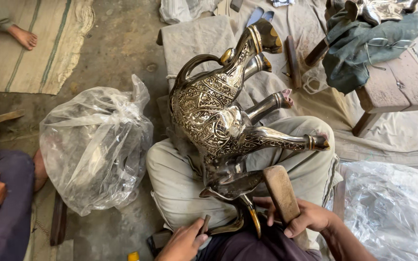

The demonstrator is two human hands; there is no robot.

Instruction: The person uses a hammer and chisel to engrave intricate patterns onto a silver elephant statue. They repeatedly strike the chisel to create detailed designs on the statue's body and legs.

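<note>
One shiny metal animal (218, 116) lies upside down, four legs up. The right hand (308, 217) has its grip tight on one wooden mallet (280, 192). The left hand (186, 240) pinches one small chisel (205, 224). Two clear bags (93, 145) sit beside.

Clear plastic bag (95, 145), wooden stool (393, 89)

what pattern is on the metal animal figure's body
Engraved floral scrollwork, silver on dark, on the figure; head view.

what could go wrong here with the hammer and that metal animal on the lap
1. The left hand pinches a short chisel close to the wooden mallet in the right hand; a stray blow could hit the fingers.
2. The engraved metal animal lies upside down across the lap, legs up, unclamped; it might roll or slip.
</note>
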